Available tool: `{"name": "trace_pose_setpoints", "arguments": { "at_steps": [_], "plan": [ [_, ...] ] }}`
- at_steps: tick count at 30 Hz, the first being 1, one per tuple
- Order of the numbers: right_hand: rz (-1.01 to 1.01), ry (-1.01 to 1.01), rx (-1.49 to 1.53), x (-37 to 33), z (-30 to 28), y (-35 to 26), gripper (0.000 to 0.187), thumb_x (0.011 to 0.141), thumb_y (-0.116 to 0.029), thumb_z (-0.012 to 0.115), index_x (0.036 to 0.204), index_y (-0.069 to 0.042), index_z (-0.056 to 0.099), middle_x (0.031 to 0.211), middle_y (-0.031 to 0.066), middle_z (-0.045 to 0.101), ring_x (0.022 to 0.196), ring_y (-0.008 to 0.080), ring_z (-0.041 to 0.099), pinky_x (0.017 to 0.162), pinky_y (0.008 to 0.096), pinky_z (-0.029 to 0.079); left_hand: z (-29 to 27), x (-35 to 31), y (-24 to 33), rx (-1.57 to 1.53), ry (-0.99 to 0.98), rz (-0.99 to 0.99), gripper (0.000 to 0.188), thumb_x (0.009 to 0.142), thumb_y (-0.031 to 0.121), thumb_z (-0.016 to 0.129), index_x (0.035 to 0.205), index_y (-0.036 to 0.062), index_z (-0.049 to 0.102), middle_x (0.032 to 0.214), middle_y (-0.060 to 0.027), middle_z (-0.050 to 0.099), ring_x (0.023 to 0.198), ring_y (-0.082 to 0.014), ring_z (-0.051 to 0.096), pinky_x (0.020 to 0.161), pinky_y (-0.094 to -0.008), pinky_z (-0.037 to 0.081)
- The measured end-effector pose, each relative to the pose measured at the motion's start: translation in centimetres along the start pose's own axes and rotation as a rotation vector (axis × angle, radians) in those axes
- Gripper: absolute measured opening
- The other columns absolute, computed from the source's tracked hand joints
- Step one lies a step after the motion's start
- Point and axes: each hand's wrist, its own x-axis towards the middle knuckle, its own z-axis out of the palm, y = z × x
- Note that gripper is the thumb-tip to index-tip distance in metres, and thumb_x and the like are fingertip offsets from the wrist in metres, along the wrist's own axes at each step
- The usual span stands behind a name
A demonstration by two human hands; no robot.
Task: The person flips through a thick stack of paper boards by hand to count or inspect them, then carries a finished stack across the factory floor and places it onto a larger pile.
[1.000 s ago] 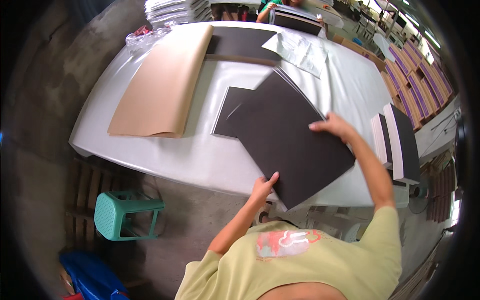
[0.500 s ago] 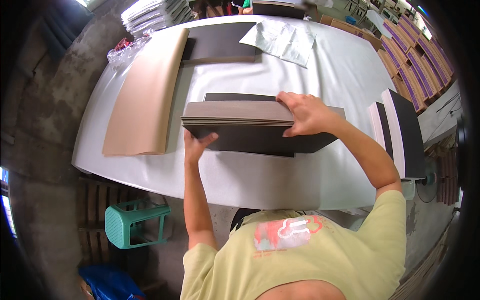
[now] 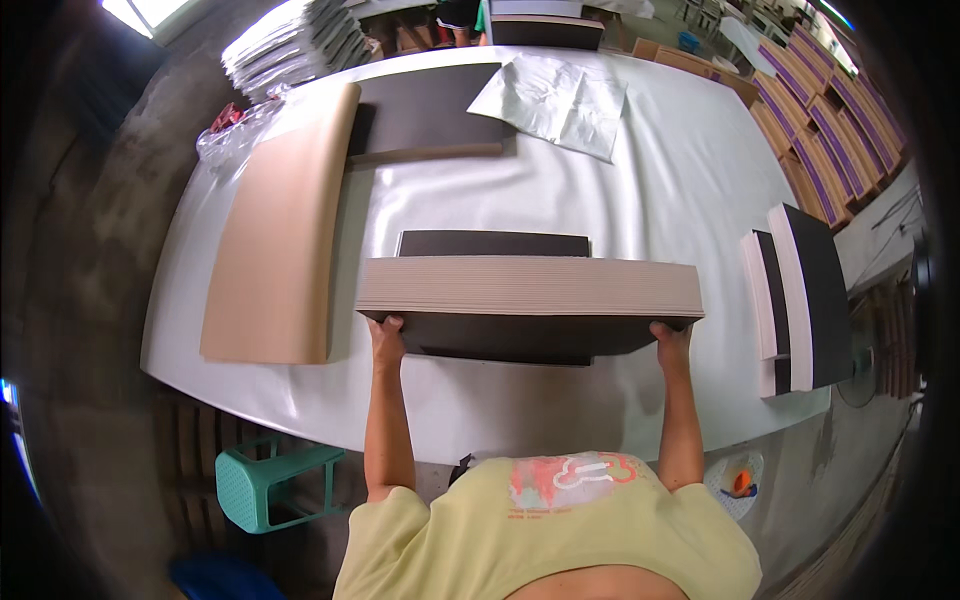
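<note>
A thick stack of black-faced boards (image 3: pixel 530 285) stands on its long edge above the white-covered table (image 3: pixel 480 400), its pale grey-beige edges turned up. My left hand (image 3: pixel 387 338) grips its lower left corner, thumb on the near black face. At the lower right corner my right hand (image 3: pixel 672 338) holds it in the same way; the other fingers of both hands are hidden behind and under the stack. Just beyond it a black panel (image 3: pixel 495 243) shows, and a narrow dark strip shows below its near face; whether these are one piece I cannot tell.
Folded brown paper (image 3: pixel 270 240) lies at the left, beside a flat black board stack (image 3: pixel 430 105). A crumpled pale sheet (image 3: pixel 555 100) is at the back. More black boards (image 3: pixel 810 290) stand at the right edge. A green stool (image 3: pixel 275 480) and stacked cartons (image 3: pixel 830 120) flank the table.
My right hand has moved from the top of the stack down to its lower right corner. The edges, uneven before, now line up. The view has shifted slightly.
</note>
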Motion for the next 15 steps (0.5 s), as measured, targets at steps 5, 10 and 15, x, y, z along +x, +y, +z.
{"name": "trace_pose_setpoints", "arguments": {
  "at_steps": [5,10,15],
  "plan": [
    [-0.26,-0.042,-0.049,-2.5,5.8,-0.3,0.095,0.052,-0.044,0.088,0.121,-0.003,0.037,0.111,0.0059,0.046,0.103,0.0171,0.048,0.088,0.0322,0.042,-11.4,5.3,-3.7,-0.185,-0.096,0.275,0.072,0.084,0.059,0.054,0.128,0.0037,0.045,0.121,-0.009,0.054,0.116,-0.0231,0.05,0.099,-0.041,0.04],
    [-0.307,-0.213,0.024,-3.4,8.4,-2.9,0.107,0.05,-0.036,0.091,0.13,-0.004,0.027,0.126,0.0118,0.036,0.117,0.0227,0.043,0.098,0.039,0.039,-4.2,4.8,5.1,-0.123,-0.293,0.384,0.077,0.085,0.06,0.05,0.135,0.0024,0.039,0.137,-0.0115,0.043,0.127,-0.0258,0.041,0.105,-0.0433,0.033],
    [-0.118,-0.226,-0.097,-4.2,8.0,-3.5,0.114,0.048,-0.024,0.092,0.136,-0.004,0.022,0.129,0.0124,0.036,0.121,0.0251,0.041,0.102,0.0396,0.037,-0.6,-1.5,15.0,0.49,0.163,0.867,0.096,0.077,0.057,0.062,0.143,0.0012,0.022,0.147,-0.0176,0.027,0.135,-0.0306,0.03,0.109,-0.0467,0.025]
  ]
}}
